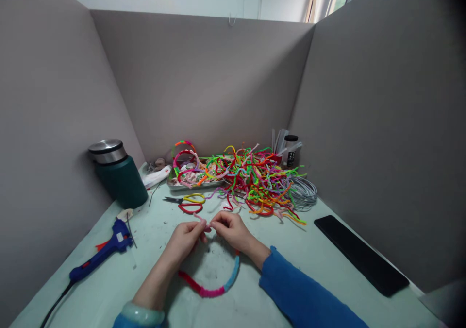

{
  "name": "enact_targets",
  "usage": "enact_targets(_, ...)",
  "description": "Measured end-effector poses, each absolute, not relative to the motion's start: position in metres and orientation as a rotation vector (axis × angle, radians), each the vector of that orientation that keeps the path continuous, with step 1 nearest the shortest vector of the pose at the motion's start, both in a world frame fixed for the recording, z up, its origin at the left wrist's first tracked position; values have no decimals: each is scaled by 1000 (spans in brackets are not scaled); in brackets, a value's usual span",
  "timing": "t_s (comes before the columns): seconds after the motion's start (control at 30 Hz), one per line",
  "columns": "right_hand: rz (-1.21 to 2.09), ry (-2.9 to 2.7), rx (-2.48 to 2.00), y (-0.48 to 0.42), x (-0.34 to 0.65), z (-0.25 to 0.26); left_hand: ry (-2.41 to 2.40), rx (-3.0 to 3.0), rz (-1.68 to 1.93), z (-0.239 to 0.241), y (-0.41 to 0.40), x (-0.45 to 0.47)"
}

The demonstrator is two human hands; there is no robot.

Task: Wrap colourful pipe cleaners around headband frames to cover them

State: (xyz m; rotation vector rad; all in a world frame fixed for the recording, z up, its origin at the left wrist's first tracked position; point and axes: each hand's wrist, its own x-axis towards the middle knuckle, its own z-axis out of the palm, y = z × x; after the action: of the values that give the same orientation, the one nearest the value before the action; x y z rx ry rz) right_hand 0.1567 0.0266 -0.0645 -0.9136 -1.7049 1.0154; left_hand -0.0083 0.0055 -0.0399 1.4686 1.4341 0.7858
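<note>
My left hand [189,236] is closed in a pinch on a thin pink pipe cleaner [197,216], whose free end sticks up past the fingertips. Close beside it, my right hand [232,230] pinches at the same spot, fingertips almost touching the left ones. Below both hands hangs or lies a curved hoop [212,293] wrapped in red, pink and light blue fuzzy sections, with a bit of orange near the right wrist. The hoop's upper part is hidden by the hands. Just beyond them are scissors [187,200] with yellow and red handles.
A large heap of coloured pipe cleaners [255,172] lies at the back, beside a metal tray [178,187] and coiled grey wire [305,193]. On the left are a green bottle [122,180] and a blue glue gun [105,252]. A black slab [360,255] lies right. Grey panels [204,80] enclose the table.
</note>
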Motion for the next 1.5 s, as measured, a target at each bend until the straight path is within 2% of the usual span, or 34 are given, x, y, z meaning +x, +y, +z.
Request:
enact_targets(0.23,959,-1640,-1012,34,156,-72,1643,1911,1047,-37,3,-11)
enact_targets(0.47,964,-1646,-1003,33,157,-72,1476,2233,1126,-41,4,-11)
enact_targets(0.97,983,-1683,-954,31,157,-71,1552,2181,921,-43,5,-6)
enact_targets(1.13,984,-1682,-945,31,157,-70,1534,2168,963,-42,4,-7)
enact_targets(1.5,1003,-1663,-917,30,157,-70,1550,1686,894,-42,6,-6)
